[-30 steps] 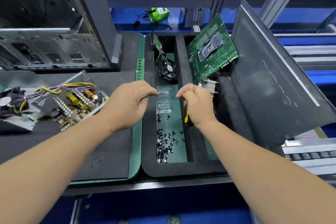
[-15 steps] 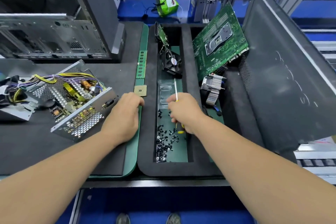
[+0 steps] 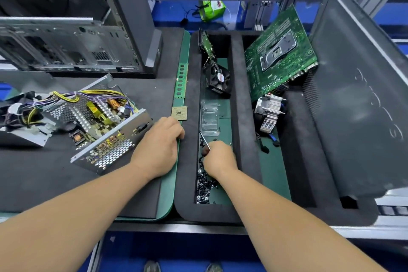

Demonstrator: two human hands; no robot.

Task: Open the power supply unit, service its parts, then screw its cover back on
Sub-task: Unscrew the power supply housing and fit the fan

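The opened power supply unit [image 3: 97, 121] lies on the black mat at left, circuit board and yellow and purple wires exposed, perforated metal wall toward me. Its grey cover [image 3: 24, 138] lies at the far left. My left hand [image 3: 159, 146] rests curled on the mat's edge beside the unit, holding nothing that I can see. My right hand [image 3: 218, 157] grips a screwdriver [image 3: 204, 140] whose thin shaft sticks up and left. This hand sits over the pile of black screws [image 3: 204, 185] in the foam tray's narrow slot.
The black foam tray [image 3: 238, 99] also holds a clear plastic case [image 3: 209, 117], a black fan [image 3: 218, 79], a green motherboard [image 3: 280, 53], a heatsink [image 3: 270, 110] and a dark side panel [image 3: 357, 95]. A CPU chip [image 3: 179, 113] and RAM stick [image 3: 181, 80] lie on the green strip. A computer case [image 3: 72, 28] stands behind.
My right hand drew back from the clear case toward the screw pile, still with the screwdriver. My left hand dropped from the tray to the mat edge near the unit. The view shifted.
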